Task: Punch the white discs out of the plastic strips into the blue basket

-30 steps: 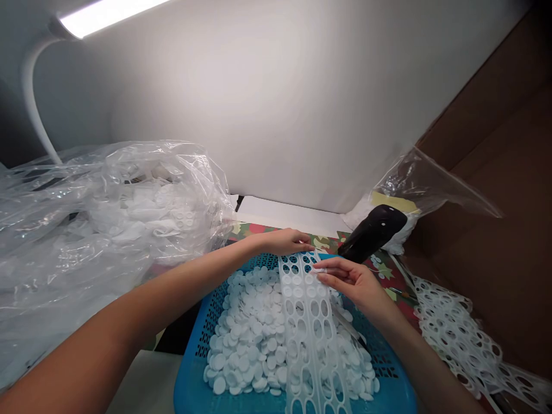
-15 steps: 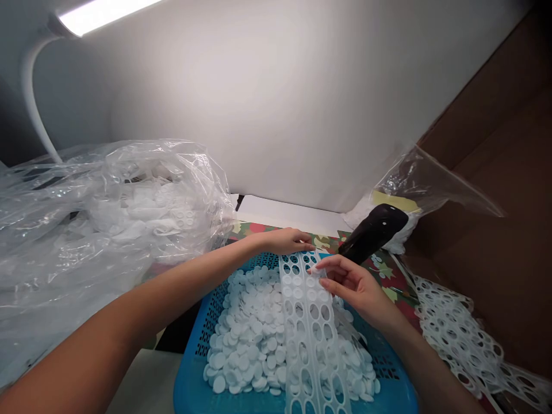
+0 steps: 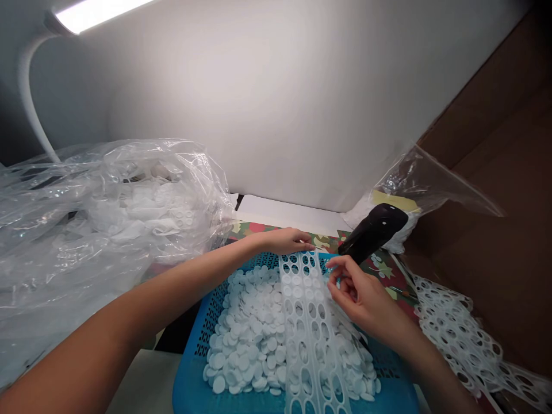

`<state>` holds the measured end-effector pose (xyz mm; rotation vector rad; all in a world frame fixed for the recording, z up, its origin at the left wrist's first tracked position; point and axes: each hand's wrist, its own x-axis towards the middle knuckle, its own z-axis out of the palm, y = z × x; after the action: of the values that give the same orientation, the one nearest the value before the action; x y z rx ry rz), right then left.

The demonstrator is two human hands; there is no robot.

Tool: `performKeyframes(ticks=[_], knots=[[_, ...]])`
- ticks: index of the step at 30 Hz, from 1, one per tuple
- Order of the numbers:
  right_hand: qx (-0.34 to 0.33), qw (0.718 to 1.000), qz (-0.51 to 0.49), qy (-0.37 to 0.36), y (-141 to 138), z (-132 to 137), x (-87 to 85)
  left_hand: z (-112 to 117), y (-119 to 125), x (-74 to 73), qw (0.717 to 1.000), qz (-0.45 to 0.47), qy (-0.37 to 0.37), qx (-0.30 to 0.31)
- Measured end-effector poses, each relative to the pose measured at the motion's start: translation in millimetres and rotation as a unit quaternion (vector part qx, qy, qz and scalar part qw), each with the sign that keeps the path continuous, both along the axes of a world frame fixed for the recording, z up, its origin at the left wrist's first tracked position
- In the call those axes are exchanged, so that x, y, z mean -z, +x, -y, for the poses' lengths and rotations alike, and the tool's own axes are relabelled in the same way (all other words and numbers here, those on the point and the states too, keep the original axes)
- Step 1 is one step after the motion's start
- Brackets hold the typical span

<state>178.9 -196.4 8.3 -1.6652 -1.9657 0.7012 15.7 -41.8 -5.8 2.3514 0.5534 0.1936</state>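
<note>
A long translucent white plastic strip punched with rows of holes lies lengthwise over a heap of small white round discs. The discs fill a blue perforated plastic basket. My left hand is at the far end of the strip, its fingers over the strip and the basket's far rim. My right hand is curled at the strip's right edge, fingertips touching it. Whether those fingers pinch anything is hidden.
A black handled tool lies just past my right hand on a leaf-patterned mat. A heap of punched strips lies at right beside a cardboard wall. A large clear plastic bag fills the left, below a white lamp.
My right hand has shifted right, from over the strip to its right edge, and its fingers have curled. My left hand and the strip stay nearly still.
</note>
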Motion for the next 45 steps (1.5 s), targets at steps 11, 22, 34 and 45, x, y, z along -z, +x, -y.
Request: performKeyframes(ticks=[11,22,34,45], knots=[[0.033,0.974,0.208,-0.090,-3,11,-0.8,1,-1,-2.4,1.000,-0.007,0.001,0.008],[0.006,0.986,0.059,-0.156,43,24,-40.7,-1,-1,0.3,1.000,0.003,0.001,0.021],[0.073,0.970,-0.208,0.100,-3,0,-2.2,-1,0,-0.4,1.000,-0.008,0.001,0.002],[0.055,0.976,-0.186,0.098,-5,-2,-0.7,-1,-1,-1.3,1.000,-0.014,0.012,0.007]])
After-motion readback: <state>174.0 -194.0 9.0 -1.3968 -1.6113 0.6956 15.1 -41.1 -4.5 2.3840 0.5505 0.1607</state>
